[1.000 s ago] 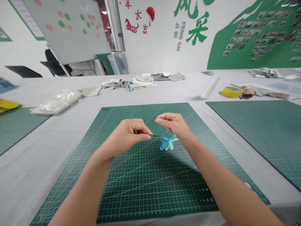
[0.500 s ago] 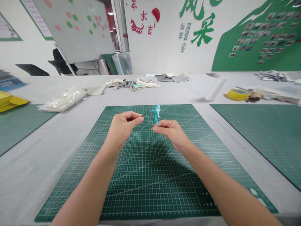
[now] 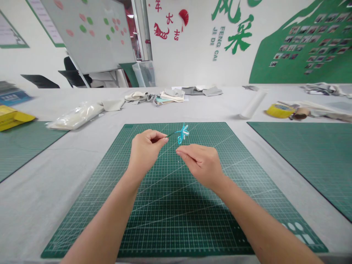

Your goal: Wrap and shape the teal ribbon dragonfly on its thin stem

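Note:
A small blue ornament (image 3: pixel 183 134) with white beads is held up above the green cutting mat (image 3: pixel 176 220). Its thin dark green stem runs left into the pinched thumb and finger of my left hand (image 3: pixel 147 148). My right hand (image 3: pixel 202 161) is closed in a pinch just below the ornament, its fingertips near the curled blue lower end. Whether those fingertips grip a part of it is too small to make out.
Other green mats lie left (image 3: pixel 24 146) and right (image 3: pixel 310 157). Behind are a plastic-wrapped pack (image 3: pixel 78 115), fabric pieces (image 3: pixel 172 95), a white roll (image 3: pixel 253 105) and yellow tape (image 3: pixel 279 110). A yellow packet (image 3: pixel 13 117) is at far left.
The blue ornament has turned and tilted, with its lower end now further left. My right hand has rotated, its back turned more upward. My left hand keeps its pinch on the stem.

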A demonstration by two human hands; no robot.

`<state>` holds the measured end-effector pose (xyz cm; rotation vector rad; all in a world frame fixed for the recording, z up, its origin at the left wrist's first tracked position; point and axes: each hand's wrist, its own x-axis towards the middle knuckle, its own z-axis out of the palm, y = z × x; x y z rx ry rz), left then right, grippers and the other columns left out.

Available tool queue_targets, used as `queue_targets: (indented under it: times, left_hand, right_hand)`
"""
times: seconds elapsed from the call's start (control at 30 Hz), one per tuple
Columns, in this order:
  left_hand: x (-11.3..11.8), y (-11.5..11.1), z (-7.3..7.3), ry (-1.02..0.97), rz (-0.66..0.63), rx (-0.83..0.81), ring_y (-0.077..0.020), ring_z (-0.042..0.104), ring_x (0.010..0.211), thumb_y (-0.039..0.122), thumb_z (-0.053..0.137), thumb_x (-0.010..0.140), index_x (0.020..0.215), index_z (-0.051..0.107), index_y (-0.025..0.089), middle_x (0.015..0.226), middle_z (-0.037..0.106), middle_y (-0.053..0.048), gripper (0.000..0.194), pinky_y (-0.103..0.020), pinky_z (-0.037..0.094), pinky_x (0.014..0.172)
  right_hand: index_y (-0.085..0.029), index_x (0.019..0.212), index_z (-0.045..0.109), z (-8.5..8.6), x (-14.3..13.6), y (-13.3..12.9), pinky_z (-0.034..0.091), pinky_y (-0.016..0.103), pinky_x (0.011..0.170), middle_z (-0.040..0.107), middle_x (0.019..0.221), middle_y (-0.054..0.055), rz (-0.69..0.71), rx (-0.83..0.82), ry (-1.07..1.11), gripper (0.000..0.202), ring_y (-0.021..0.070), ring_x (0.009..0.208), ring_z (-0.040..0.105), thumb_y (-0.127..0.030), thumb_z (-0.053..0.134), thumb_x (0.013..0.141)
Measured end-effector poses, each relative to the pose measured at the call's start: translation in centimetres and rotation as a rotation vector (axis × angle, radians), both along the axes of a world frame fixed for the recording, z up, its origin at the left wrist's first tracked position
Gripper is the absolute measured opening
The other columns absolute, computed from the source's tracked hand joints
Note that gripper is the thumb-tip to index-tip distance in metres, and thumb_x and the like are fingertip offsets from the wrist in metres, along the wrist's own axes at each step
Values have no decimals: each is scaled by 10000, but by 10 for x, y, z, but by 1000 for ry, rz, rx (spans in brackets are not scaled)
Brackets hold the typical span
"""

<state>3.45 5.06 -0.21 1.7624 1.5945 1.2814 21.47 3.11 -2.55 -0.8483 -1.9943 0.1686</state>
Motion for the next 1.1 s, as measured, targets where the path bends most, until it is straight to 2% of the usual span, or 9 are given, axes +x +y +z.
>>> queue_targets:
  times: [0.13,0.27,0.37,0.53,0.7,0.87,1.0,1.1]
  left_hand:
    - [4,-4,2,190,-41,39,-151,597,704,247,656,779,770,738,208,745,672,2,90,-295,418,641]
    - [7,-6,1,312,-126,52,-156,592,725,244,640,801,776,732,222,761,665,3,98,-301,410,658]
    - [8,-6,1,375,-215,26,-162,589,743,223,630,808,764,731,229,773,660,-1,110,-303,408,666]
    - [9,-8,2,424,-347,-11,-152,577,733,167,609,804,762,734,247,759,647,13,154,-292,408,654]
    - [8,-10,5,434,-444,-8,-141,579,732,134,592,804,756,734,247,754,644,20,188,-284,415,661]
    - [8,-10,7,387,-526,-1,-123,585,721,125,594,815,752,736,233,735,634,20,189,-273,423,665]
    - [4,-12,11,294,-591,-19,-109,585,696,126,631,805,760,739,215,722,629,18,147,-259,430,661]
    - [2,-13,15,200,-628,-42,-104,573,672,139,658,795,758,741,203,715,617,14,111,-253,427,643]
  right_hand:
    - [-172,856,714,5,6,1,426,249,572,657,633,1,-85,124,-23,211,113,573,572,-209,520,928]
    - [-170,842,716,9,9,2,395,245,544,598,574,-13,-138,177,-31,209,102,531,517,-208,527,923]
    - [-176,836,713,9,12,4,404,244,558,604,582,-15,-157,168,-27,209,100,542,529,-207,526,924]
    - [-194,831,709,8,16,9,443,245,610,697,703,-4,-164,117,11,199,114,632,619,-212,534,922]
    - [-215,838,708,6,19,14,468,246,679,732,798,-15,-151,14,72,171,122,733,663,-223,554,913]
    - [-218,821,710,5,21,21,441,259,653,718,779,-21,-121,-126,118,164,117,692,623,-236,566,899]
    - [-210,771,714,4,26,30,376,269,572,654,665,-24,-64,-345,196,134,106,580,514,-272,624,847]
    - [-199,713,706,2,29,37,375,269,591,623,645,-19,45,-549,341,117,104,597,494,-289,680,783]
